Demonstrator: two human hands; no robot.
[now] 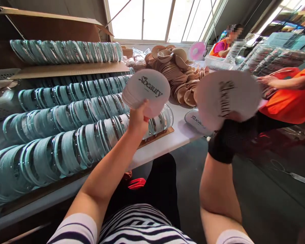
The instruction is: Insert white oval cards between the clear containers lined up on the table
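Observation:
My left hand (pixel 139 118) is closed on a stack of thin, round white discs (pixel 146 89), the top one printed with "beauty" lettering. My right hand (pixel 234 134), in a black glove, grips a larger-looking pale disc (pixel 226 96) with the same dark lettering, tilted and blurred by motion. Its fingers are mostly hidden behind the disc. Between the two hands, another printed round piece (pixel 195 119) lies on the white table (pixel 157 149) close to its edge. Beside my left forearm, long rows of round glassy pieces (pixel 66 149) stand on edge, packed closely.
A heap of brown round pieces (pixel 178 74) rises behind my hands. An open cardboard box (pixel 53 25) stands behind more glassy rounds at the back left. A pink fan (pixel 197 51) is near the window. Co-workers in orange sit at the back (pixel 220 49) and right (pixel 292 98).

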